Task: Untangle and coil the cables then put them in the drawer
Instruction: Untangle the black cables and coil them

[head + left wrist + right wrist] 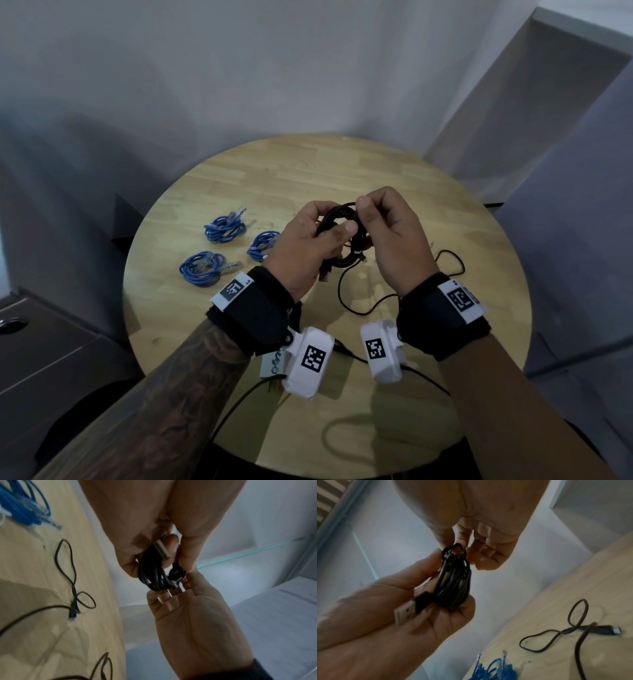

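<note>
A coiled black cable [339,263] is held above the round wooden table [445,212]. My left hand [330,226] grips the coil, thumb across its front. A silver USB plug [405,613] sticks out of the bundle over the left palm. My right hand [360,208] pinches a strand at the top of the coil [453,582]. A second black cable [356,305] lies loose and uncoiled on the table under my hands. Three coiled blue cables [224,226] [263,244] [202,268] lie to the left.
A grey cabinet [51,353] with a round pull stands low at the left of the table. White walls close in behind, and a grey panel [565,222] stands on the right. The loose cable's plug [607,629] lies on the wood.
</note>
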A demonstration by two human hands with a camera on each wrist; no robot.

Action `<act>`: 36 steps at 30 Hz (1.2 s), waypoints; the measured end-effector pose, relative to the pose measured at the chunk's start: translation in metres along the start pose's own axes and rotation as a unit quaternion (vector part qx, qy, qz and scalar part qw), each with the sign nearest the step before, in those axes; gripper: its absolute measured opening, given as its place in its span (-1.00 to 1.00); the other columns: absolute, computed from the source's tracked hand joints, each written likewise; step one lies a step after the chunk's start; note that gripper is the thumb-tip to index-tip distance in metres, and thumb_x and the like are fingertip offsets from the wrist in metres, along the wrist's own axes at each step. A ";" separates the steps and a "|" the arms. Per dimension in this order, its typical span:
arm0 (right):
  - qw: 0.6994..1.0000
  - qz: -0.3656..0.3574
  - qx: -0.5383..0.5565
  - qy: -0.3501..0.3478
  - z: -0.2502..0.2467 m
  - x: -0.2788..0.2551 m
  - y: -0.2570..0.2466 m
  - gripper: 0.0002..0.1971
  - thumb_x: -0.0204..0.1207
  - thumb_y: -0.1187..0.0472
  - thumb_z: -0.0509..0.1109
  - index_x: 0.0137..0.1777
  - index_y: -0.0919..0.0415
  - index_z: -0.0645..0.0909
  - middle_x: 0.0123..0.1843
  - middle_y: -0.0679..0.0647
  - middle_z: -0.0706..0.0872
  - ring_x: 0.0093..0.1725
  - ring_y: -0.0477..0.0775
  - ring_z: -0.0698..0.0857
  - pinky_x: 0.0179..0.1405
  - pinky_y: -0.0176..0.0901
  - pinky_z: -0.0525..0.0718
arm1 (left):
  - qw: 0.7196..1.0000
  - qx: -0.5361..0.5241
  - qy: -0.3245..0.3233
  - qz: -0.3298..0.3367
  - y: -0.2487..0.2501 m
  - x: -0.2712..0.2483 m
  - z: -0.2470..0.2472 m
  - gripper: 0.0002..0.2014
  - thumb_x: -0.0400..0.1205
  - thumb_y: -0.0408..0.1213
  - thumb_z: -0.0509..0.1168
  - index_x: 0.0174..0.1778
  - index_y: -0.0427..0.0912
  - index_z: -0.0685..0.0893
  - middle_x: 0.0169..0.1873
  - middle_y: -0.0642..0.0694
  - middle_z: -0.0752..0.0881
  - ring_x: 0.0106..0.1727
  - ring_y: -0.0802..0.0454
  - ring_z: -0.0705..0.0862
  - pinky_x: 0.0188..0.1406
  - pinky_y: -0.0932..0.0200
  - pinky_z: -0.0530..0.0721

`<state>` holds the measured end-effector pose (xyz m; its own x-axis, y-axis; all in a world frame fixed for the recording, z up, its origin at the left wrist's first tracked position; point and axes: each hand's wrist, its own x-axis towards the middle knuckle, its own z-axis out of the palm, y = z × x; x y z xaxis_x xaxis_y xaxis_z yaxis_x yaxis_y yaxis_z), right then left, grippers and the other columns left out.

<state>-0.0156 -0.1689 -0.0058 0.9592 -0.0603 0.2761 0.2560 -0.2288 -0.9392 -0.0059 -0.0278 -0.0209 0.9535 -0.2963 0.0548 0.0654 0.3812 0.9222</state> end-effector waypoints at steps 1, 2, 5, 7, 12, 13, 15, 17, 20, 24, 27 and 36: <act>1.000 -0.001 -0.008 -0.003 -0.001 0.000 0.000 -0.77 0.73 0.11 0.28 -0.15 0.18 0.51 -0.28 0.04 0.58 -0.30 0.02 0.53 -0.25 -0.03 0.55 | 1.000 0.024 -0.001 0.004 0.000 0.000 -0.001 -0.71 0.50 -0.33 0.39 0.09 -0.20 0.50 -0.44 0.09 0.57 -0.56 0.24 0.40 -0.48 0.36 0.42; 1.000 0.003 -0.011 -0.009 -0.002 0.000 0.000 -0.77 0.72 0.12 0.30 -0.14 0.22 0.51 -0.27 0.07 0.57 -0.30 0.05 0.51 -0.25 -0.04 0.54 | 0.999 0.036 -0.004 0.002 0.001 0.000 -0.002 -0.70 0.49 -0.33 0.40 0.09 -0.20 0.50 -0.47 0.11 0.57 -0.57 0.25 0.40 -0.50 0.36 0.42; 0.997 0.050 0.019 -0.052 -0.010 0.003 -0.003 -0.81 0.70 0.18 0.34 -0.13 0.23 0.52 -0.24 0.14 0.55 -0.28 0.08 0.48 -0.26 -0.12 0.52 | 0.997 0.058 -0.041 -0.013 0.004 0.001 -0.007 -0.68 0.56 -0.40 0.37 0.19 -0.32 0.50 -0.51 0.14 0.56 -0.57 0.24 0.37 -0.50 0.36 0.43; 0.995 0.051 0.016 -0.084 -0.017 0.004 -0.005 -0.83 0.68 0.21 0.38 -0.16 0.18 0.54 -0.24 0.11 0.58 -0.27 0.00 0.51 -0.25 -0.20 0.55 | 0.995 0.073 -0.067 -0.025 0.006 0.000 -0.010 -0.60 0.59 -0.40 0.34 0.31 -0.47 0.46 -0.51 0.14 0.53 -0.55 0.21 0.35 -0.47 0.35 0.44; 0.988 -0.085 -0.130 0.010 -0.015 0.002 -0.003 -0.87 0.56 0.17 0.51 -0.17 0.19 0.71 -0.27 -0.03 0.70 -0.28 -0.07 0.62 -0.27 -0.21 0.60 | 0.993 0.108 -0.045 -0.017 -0.001 0.001 -0.009 -0.64 0.59 -0.26 0.33 0.25 -0.37 0.56 -0.46 0.07 0.47 -0.51 0.18 0.34 -0.44 0.32 0.43; 0.982 -0.111 -0.151 0.030 -0.014 0.000 -0.004 -0.88 0.56 0.14 0.52 -0.16 0.16 0.74 -0.26 -0.03 0.73 -0.26 -0.06 0.66 -0.26 -0.19 0.63 | 0.993 0.111 -0.031 -0.011 -0.003 0.000 -0.007 -0.67 0.61 -0.24 0.32 0.22 -0.37 0.59 -0.45 0.07 0.46 -0.50 0.18 0.34 -0.44 0.30 0.40; 0.980 -0.130 -0.141 0.058 -0.010 -0.004 -0.007 -0.89 0.56 0.09 0.51 -0.12 0.11 0.75 -0.26 0.00 0.75 -0.26 -0.04 0.69 -0.27 -0.23 0.64 | 0.993 0.115 -0.003 0.002 -0.005 -0.001 -0.005 -0.71 0.69 -0.26 0.29 0.21 -0.41 0.61 -0.45 0.06 0.43 -0.48 0.16 0.31 -0.44 0.26 0.34; 0.990 -0.077 -0.083 0.078 -0.006 -0.005 -0.008 -0.89 0.58 0.08 0.50 -0.08 0.10 0.76 -0.29 0.16 0.76 -0.30 0.04 0.71 -0.27 -0.13 0.68 | 0.993 0.120 0.007 0.011 -0.004 0.000 -0.005 -0.75 0.73 -0.31 0.24 0.19 -0.44 0.63 -0.48 0.05 0.40 -0.49 0.15 0.29 -0.46 0.25 0.31; 0.996 0.068 0.051 0.011 -0.004 -0.003 -0.008 -0.85 0.59 0.11 0.49 -0.06 0.16 0.83 -0.17 0.36 0.78 -0.25 0.11 0.68 -0.17 0.13 0.71 | 0.989 0.145 0.022 0.021 -0.006 0.000 -0.005 -0.72 0.70 -0.25 0.29 0.15 -0.44 0.63 -0.53 0.09 0.43 -0.52 0.14 0.30 -0.47 0.21 0.32; 0.997 0.064 0.003 -0.036 -0.014 -0.002 -0.009 -0.81 0.64 0.13 0.43 0.00 0.18 0.85 -0.15 0.08 0.84 -0.19 -0.19 0.72 -0.20 -0.38 0.59 | 0.990 0.139 0.021 -0.012 -0.009 0.000 -0.004 -0.80 0.72 -0.28 0.27 0.08 -0.38 0.60 -0.56 0.13 0.40 -0.53 0.16 0.30 -0.48 0.22 0.31; 0.997 0.011 -0.063 0.041 -0.016 0.002 -0.008 -0.82 0.67 0.18 0.38 -0.07 0.12 0.81 -0.23 -0.14 0.79 -0.24 -0.32 0.68 -0.21 -0.46 0.56 | 0.992 0.075 -0.024 -0.100 -0.009 0.000 0.002 -0.96 0.74 -0.33 0.21 0.02 -0.21 0.53 -0.48 0.05 0.35 -0.50 0.17 0.28 -0.51 0.32 0.29; 0.983 0.012 -0.006 0.181 -0.027 0.014 -0.004 -0.79 0.70 0.18 0.34 -0.09 0.19 0.77 -0.32 -0.18 0.69 -0.33 -0.32 0.60 -0.22 -0.42 0.56 | 0.978 0.144 -0.095 -0.115 -0.010 -0.011 0.014 -0.83 0.78 -0.32 0.12 0.22 -0.31 0.51 -0.48 0.12 0.39 -0.48 0.23 0.35 -0.55 0.42 0.31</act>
<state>-0.0067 -0.1947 0.0071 0.8590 -0.4067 0.3110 0.2312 -0.2337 -0.9444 -0.0215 -0.0404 -0.0257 0.8491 -0.5138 -0.1226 0.1607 0.0302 0.9865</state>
